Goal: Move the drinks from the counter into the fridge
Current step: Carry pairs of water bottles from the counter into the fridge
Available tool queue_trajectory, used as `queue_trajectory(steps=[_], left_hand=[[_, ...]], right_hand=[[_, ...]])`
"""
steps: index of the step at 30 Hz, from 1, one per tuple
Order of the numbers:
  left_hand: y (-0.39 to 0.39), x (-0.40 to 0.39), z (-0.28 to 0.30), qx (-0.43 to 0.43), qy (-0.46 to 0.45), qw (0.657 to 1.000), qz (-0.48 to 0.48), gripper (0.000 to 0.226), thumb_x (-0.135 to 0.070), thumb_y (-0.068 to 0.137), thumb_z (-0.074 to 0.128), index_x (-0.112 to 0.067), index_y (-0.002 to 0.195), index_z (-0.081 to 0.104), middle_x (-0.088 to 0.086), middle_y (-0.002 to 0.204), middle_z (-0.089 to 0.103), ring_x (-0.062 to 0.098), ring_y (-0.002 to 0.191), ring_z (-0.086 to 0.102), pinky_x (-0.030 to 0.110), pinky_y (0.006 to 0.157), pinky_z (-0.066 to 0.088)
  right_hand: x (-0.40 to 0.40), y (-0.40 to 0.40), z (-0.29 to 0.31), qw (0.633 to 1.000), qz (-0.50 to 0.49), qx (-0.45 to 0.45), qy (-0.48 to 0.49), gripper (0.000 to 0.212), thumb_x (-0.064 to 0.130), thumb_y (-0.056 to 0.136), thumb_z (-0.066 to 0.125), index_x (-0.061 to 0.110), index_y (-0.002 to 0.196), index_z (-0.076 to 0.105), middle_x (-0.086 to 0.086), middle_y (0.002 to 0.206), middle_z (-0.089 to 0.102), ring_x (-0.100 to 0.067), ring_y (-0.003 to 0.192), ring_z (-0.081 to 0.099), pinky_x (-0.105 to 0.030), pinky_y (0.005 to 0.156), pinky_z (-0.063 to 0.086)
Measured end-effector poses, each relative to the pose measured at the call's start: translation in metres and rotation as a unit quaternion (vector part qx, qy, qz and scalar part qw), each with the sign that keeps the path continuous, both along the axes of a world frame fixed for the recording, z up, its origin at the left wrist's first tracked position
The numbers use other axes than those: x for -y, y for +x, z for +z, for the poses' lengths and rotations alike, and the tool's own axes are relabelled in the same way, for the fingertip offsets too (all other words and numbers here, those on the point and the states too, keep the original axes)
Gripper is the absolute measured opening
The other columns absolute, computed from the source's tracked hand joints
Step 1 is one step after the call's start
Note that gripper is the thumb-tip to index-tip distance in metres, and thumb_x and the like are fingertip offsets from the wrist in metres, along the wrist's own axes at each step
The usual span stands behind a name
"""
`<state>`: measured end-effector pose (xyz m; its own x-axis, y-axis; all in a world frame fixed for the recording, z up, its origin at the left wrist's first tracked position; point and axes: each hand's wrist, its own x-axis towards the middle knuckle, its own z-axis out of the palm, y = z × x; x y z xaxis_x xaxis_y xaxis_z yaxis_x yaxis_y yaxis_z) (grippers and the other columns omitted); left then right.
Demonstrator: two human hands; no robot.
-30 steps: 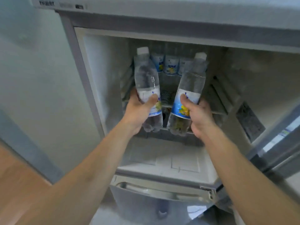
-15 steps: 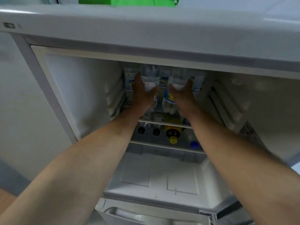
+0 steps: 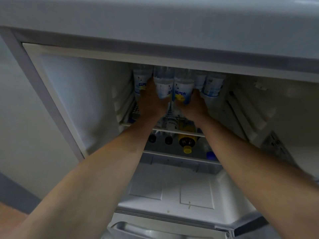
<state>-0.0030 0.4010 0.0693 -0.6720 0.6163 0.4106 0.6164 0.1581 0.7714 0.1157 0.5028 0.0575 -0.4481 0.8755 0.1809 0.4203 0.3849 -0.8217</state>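
Both my arms reach deep into the open fridge (image 3: pixel 72 94). My left hand (image 3: pixel 151 102) grips a clear water bottle (image 3: pixel 164 85) with a white and blue label, standing on the upper wire shelf (image 3: pixel 181 131). My right hand (image 3: pixel 193 106) grips a second such bottle (image 3: pixel 183 90) right beside it. More bottles of the same kind stand around them: one at the left (image 3: pixel 140 80) and others at the right (image 3: pixel 213 85). The bottles' tops are hidden behind the fridge's upper edge.
Under the wire shelf lie drinks on their sides: two dark-capped bottles (image 3: pixel 160 139), a yellow-capped one (image 3: pixel 187 143) and a blue cap (image 3: pixel 211 155). The white drawer cover (image 3: pixel 172 188) lies below. A grey wall is left of the fridge, and wood floor shows at bottom left.
My hands carried the two bottles from the fridge opening onto the upper shelf among the others. My view moved closer and lower, so the fridge top now fills the upper frame.
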Motion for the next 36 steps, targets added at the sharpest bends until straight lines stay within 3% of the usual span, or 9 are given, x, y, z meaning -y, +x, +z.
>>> queue_trajectory(steps=[8, 12, 17, 21, 23, 25, 27, 29, 36], left_hand=[[0.001, -0.022, 0.008, 0.046, -0.041, 0.996, 0.060, 0.077, -0.024, 0.090, 0.068, -0.015, 0.152, 0.023, 0.016, 0.143, 0.046, 0.030, 0.126, 0.051, 0.039, 0.099, 0.046], [0.005, -0.018, 0.003, 0.065, -0.047, 0.995, 0.059, 0.071, -0.009, 0.095, 0.060, -0.007, 0.153, 0.020, 0.019, 0.150, 0.039, 0.031, 0.133, 0.044, 0.036, 0.111, 0.038], [0.007, 0.011, -0.013, 0.048, -0.046, 0.997, 0.025, 0.036, -0.002, 0.096, 0.052, -0.003, 0.131, 0.046, 0.017, 0.134, 0.054, 0.029, 0.125, 0.052, 0.038, 0.108, 0.042], [0.014, 0.051, -0.018, 0.024, 0.051, 0.998, 0.011, 0.034, 0.001, 0.095, 0.047, -0.008, 0.127, 0.052, 0.012, 0.129, 0.058, 0.026, 0.121, 0.053, 0.031, 0.105, 0.042], [0.020, 0.073, -0.020, 0.037, 0.077, 0.996, 0.012, 0.033, 0.002, 0.092, 0.046, -0.016, 0.119, 0.054, 0.003, 0.115, 0.059, 0.021, 0.109, 0.057, 0.016, 0.086, 0.045], [0.032, 0.096, -0.025, 0.056, 0.078, 0.995, 0.004, 0.030, -0.003, 0.093, 0.050, -0.025, 0.113, 0.053, -0.006, 0.106, 0.059, 0.014, 0.096, 0.059, 0.004, 0.068, 0.039], [0.045, 0.123, -0.035, 0.024, 0.108, 0.994, -0.022, 0.028, -0.007, 0.093, 0.057, -0.020, 0.117, 0.056, -0.006, 0.104, 0.061, 0.011, 0.089, 0.059, 0.001, 0.068, 0.039], [0.057, 0.151, -0.048, 0.008, 0.140, 0.989, -0.036, 0.026, -0.014, 0.092, 0.061, -0.021, 0.117, 0.056, -0.009, 0.099, 0.060, 0.007, 0.082, 0.057, 0.003, 0.069, 0.040], [0.097, 0.219, -0.096, -0.013, 0.187, 0.981, -0.055, 0.022, -0.011, 0.094, 0.061, -0.014, 0.115, 0.057, 0.002, 0.093, 0.059, 0.003, 0.078, 0.055, 0.011, 0.067, 0.044]], right_hand=[[0.000, -0.026, -0.002, 0.999, -0.027, -0.026, -0.026, 0.068, 0.037, 0.086, 0.074, 0.015, 0.137, 0.035, -0.014, 0.134, 0.054, -0.029, 0.115, 0.058, -0.041, 0.097, 0.053], [-0.002, -0.031, -0.003, 0.999, -0.028, -0.024, -0.030, 0.068, 0.032, 0.087, 0.073, 0.013, 0.138, 0.033, -0.015, 0.134, 0.052, -0.029, 0.115, 0.057, -0.043, 0.098, 0.053], [0.000, -0.030, -0.005, 0.998, -0.035, -0.035, -0.047, 0.072, 0.029, 0.087, 0.074, 0.015, 0.142, 0.031, -0.011, 0.138, 0.050, -0.026, 0.117, 0.056, -0.035, 0.096, 0.051], [0.014, -0.022, -0.014, 0.992, -0.048, -0.104, -0.045, 0.055, 0.022, 0.088, 0.070, 0.016, 0.135, 0.042, 0.009, 0.107, 0.055, -0.002, 0.088, 0.056, -0.005, 0.067, 0.047], [0.029, -0.017, -0.013, 0.988, -0.063, -0.140, -0.027, 0.037, 0.017, 0.088, 0.068, 0.019, 0.120, 0.049, 0.016, 0.096, 0.050, 0.002, 0.083, 0.049, 0.005, 0.052, 0.035], [0.049, -0.010, -0.010, 0.983, -0.078, -0.167, -0.025, 0.025, 0.017, 0.089, 0.067, 0.022, 0.109, 0.052, 0.012, 0.099, 0.053, 0.001, 0.083, 0.050, 0.004, 0.058, 0.035], [0.075, 0.000, -0.010, 0.975, -0.085, -0.202, -0.035, 0.008, 0.022, 0.087, 0.065, 0.023, 0.090, 0.057, 0.008, 0.088, 0.060, -0.002, 0.075, 0.056, -0.013, 0.064, 0.045], [0.105, 0.014, -0.015, 0.967, -0.087, -0.235, -0.049, 0.012, 0.028, 0.084, 0.063, 0.021, 0.075, 0.059, 0.005, 0.073, 0.062, -0.005, 0.067, 0.058, -0.026, 0.061, 0.048], [0.201, 0.077, -0.054, 0.966, -0.074, -0.235, -0.072, 0.018, 0.022, 0.090, 0.063, 0.020, 0.072, 0.064, 0.008, 0.057, 0.056, -0.015, 0.060, 0.052, -0.031, 0.059, 0.042]])
